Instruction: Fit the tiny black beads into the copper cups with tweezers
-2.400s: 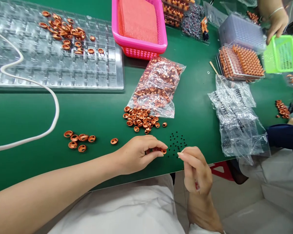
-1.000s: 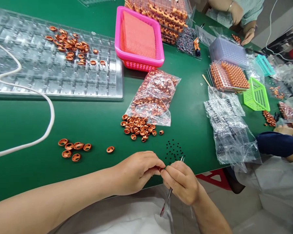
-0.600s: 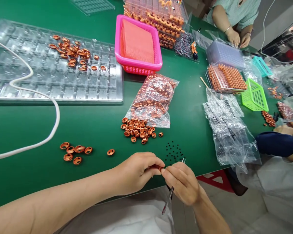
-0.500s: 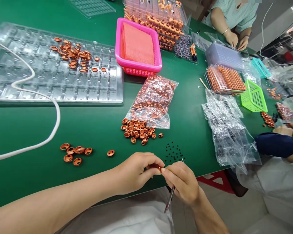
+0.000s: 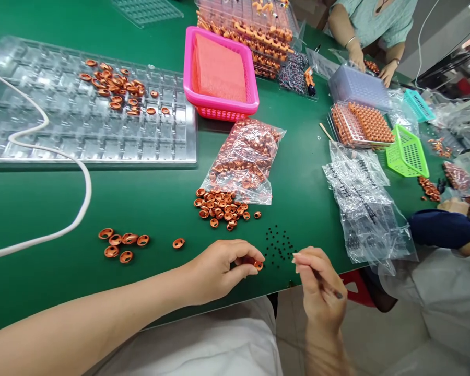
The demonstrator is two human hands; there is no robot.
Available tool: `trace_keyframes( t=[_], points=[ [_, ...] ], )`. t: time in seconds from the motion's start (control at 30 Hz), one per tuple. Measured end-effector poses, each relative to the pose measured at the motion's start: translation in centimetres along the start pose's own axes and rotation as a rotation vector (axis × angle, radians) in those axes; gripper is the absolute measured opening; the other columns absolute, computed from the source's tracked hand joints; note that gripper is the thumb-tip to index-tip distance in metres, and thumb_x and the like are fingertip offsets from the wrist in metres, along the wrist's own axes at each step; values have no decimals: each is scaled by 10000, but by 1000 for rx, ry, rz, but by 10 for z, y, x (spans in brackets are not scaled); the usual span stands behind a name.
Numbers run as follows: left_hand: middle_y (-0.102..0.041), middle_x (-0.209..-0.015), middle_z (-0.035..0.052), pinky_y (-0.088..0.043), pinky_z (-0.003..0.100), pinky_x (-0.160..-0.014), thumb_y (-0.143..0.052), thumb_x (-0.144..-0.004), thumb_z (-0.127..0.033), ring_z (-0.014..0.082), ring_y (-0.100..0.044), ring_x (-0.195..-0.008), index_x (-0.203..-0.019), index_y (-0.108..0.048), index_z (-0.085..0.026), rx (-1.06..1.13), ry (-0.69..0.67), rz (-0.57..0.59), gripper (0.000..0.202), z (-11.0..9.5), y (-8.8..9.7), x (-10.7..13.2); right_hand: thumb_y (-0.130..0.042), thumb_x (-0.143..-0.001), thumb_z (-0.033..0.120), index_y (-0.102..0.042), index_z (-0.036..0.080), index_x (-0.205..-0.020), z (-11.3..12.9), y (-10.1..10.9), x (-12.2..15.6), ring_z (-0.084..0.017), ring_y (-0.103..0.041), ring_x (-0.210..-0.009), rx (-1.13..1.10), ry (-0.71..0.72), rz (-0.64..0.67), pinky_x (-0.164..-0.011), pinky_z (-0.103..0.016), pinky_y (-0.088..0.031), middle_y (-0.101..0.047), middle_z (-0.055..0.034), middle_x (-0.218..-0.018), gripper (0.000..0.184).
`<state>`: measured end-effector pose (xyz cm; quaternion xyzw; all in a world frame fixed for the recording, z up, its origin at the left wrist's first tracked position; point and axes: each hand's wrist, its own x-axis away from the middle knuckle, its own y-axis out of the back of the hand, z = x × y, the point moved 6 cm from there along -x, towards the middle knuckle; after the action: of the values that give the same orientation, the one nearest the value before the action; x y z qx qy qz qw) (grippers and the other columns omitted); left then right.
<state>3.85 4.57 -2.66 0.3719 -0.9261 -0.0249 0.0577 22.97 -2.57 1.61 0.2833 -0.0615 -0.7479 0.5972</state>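
Observation:
My left hand (image 5: 223, 271) pinches a small copper-coloured ring-shaped part (image 5: 258, 265) between thumb and fingertips, just above the table edge. To its right, my right hand (image 5: 321, 287) is closed, fingertips together, around slim metal tweezers (image 5: 338, 295); mostly the rear end shows, the rest being hidden by the fingers. Tiny black pieces (image 5: 278, 243) lie scattered on the green table between and beyond the hands. A heap of the copper-coloured parts (image 5: 221, 206) spills from a clear plastic bag (image 5: 246, 156). One single part (image 5: 178, 243) and a small group (image 5: 127, 239) lie left of my left hand.
A clear tray (image 5: 156, 146) with loose copper parts covers the left back. A white cable (image 5: 86, 193) crosses the left side. Behind the bag stands a pink basket (image 5: 254, 83). Plastic bags (image 5: 360, 209) lie right; co-workers' hands (image 5: 387, 73) are farther off.
My right hand has moved right, away from the part in my left hand, and turned so the tweezers point differently. The left hand keeps its pinch. A co-worker's hands have moved apart.

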Motion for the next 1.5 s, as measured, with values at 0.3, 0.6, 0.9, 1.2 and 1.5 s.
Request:
trace_keyframes(
  t=[0.3, 0.6, 0.9, 1.2, 1.5],
  points=[
    [-744, -887, 36, -509, 222, -674, -599, -939, -226, 131, -648, -732, -1017, -750, -166, -59, 25, -11, 180, -3, 3, -1, -552, -1024, 255, -725, 263, -1127, -7, -1, -9, -137, -556, -709, -250, -211, -120, -619, -278, -467, -642, -21, -853, 202],
    [-754, -894, 37, -527, 230, -706, -618, -924, -231, 134, -656, -752, -1033, -746, -158, -39, 47, -51, 183, -1, 6, 0, -528, -1032, 440, -771, 243, -961, -3, 18, -10, -255, -635, -1031, -41, -15, -206, -808, -416, -542, -680, -92, -1008, 320],
    [-753, -872, 24, -527, 221, -685, -602, -927, -234, 136, -669, -751, -973, -750, -175, -68, 38, -50, 166, -1, 6, -1, -631, -992, 388, -724, 203, -959, -35, 70, -3, -156, -712, -694, 372, -213, -239, -646, -303, -595, -702, -42, -924, 210],
    [-751, -867, 28, -540, 214, -680, -621, -917, -210, 124, -661, -721, -1009, -751, -166, -81, 28, -58, 165, 0, 6, -1, -732, -911, 201, -741, 229, -1014, -21, 49, 14, -186, -761, -817, 153, -181, -174, -703, -318, -653, -740, -38, -992, 107],
    [-726, -829, 17, -527, 185, -665, -617, -922, -160, 103, -658, -692, -1008, -741, -165, -141, -163, -100, 150, 0, 1, 1, -727, -867, 34, -695, 261, -1131, 16, -22, 9, -196, -723, -829, -77, 53, 52, -717, -380, -600, -775, -19, -945, 350]
  ],
)
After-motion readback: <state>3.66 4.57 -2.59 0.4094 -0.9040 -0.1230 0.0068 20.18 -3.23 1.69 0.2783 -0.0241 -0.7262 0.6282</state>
